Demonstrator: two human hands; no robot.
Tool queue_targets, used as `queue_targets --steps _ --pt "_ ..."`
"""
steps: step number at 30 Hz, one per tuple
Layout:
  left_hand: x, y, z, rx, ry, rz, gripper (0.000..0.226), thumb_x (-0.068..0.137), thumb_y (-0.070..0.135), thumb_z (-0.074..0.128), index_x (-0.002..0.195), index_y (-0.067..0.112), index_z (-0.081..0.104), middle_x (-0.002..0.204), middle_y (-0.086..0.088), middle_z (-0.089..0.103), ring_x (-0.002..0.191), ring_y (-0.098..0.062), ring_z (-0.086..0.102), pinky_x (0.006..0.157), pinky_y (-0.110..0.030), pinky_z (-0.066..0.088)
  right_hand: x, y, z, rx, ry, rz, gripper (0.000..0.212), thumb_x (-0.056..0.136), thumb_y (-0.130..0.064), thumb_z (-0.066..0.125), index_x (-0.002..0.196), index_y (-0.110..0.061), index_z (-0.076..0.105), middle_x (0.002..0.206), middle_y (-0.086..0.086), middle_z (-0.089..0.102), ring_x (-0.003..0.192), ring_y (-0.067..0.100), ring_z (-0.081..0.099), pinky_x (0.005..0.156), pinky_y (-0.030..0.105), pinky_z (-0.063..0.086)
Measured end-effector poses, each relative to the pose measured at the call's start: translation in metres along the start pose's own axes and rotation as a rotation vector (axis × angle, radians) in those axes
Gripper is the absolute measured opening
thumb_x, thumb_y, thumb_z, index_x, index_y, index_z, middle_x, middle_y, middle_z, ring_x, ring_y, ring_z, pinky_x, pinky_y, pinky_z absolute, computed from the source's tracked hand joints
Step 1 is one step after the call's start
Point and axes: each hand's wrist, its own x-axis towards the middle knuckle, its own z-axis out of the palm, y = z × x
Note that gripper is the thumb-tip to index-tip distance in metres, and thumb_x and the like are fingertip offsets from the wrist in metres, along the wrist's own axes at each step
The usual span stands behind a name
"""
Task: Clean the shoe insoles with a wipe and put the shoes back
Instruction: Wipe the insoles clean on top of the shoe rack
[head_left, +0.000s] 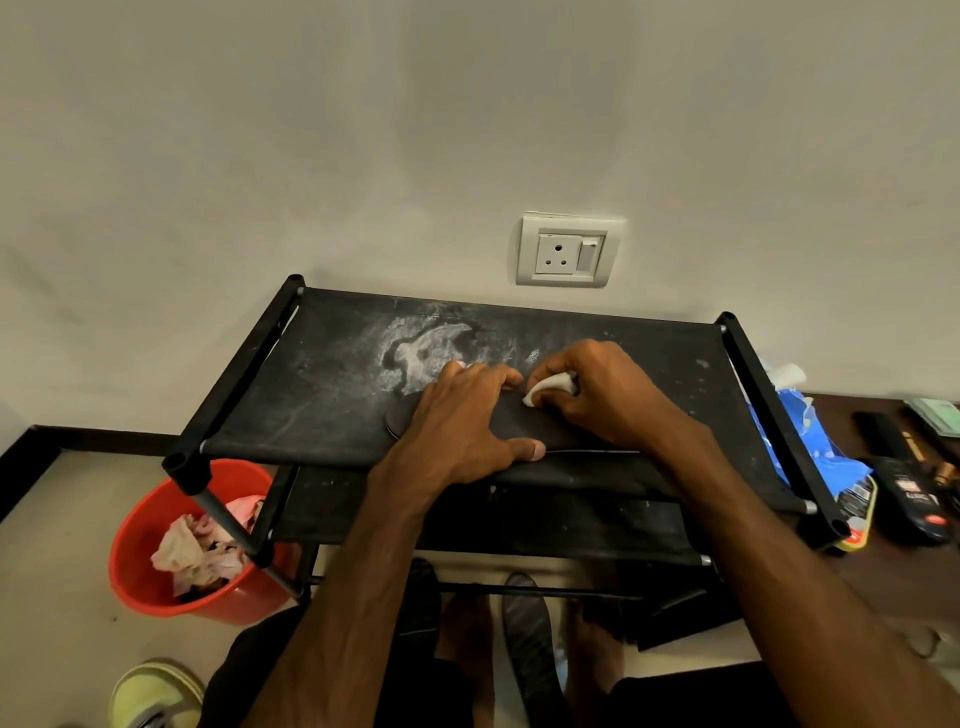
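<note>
Black insole (405, 415), mostly hidden under your hands, lies on the dusty fabric shoe rack (322, 374). Your left hand (467, 415) presses it flat, fingers spread; your right hand (597, 395) pinches a white wipe (545, 389). Wall socket (569, 252) at 12 o'clock.

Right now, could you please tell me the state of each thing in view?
insole: flat on the top shelf, pressed by the left hand
wipe: bunched, pinched by the right hand, touching the insole
red bucket: upright, holding crumpled waste
blue pack: white sheet sticking out on top
top shelf: smeared white
</note>
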Motion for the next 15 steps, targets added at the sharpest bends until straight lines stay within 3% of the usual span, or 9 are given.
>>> queue_targets --steps 5,12,15 --pt "0.0 0.001 0.0 -0.007 0.003 -0.001 0.079 0.075 0.06 0.077 0.141 0.031 0.047 0.141 0.01 0.05 0.134 -0.017 0.033 0.114 -0.043 0.031 -0.005 0.015 -0.008 -0.023 0.05 0.072 0.018 0.089 -0.019 0.074 0.097 -0.034 0.081 0.098 -0.008 0.077 0.089 0.012 0.07 0.085 0.044 0.06" --pt "0.001 -0.001 0.001 0.005 -0.006 -0.009 0.08 0.074 0.06 0.077 0.142 0.031 0.046 0.141 0.01 0.05 0.134 -0.017 0.033 0.112 -0.042 0.033 -0.005 -0.002 0.0 0.049 -0.062 -0.094 0.022 0.086 -0.01 0.078 0.097 -0.028 0.083 0.098 -0.011 0.078 0.09 0.005 0.072 0.085 0.034 0.061" --pt "0.001 -0.001 0.001 0.005 0.002 -0.008 0.08 0.074 0.061 0.077 0.142 0.032 0.046 0.142 0.009 0.05 0.136 -0.019 0.031 0.113 -0.041 0.032 -0.005 0.005 -0.005 0.038 -0.054 -0.065 0.021 0.087 -0.014 0.078 0.097 -0.032 0.082 0.1 -0.014 0.077 0.093 0.005 0.071 0.086 0.038 0.061"
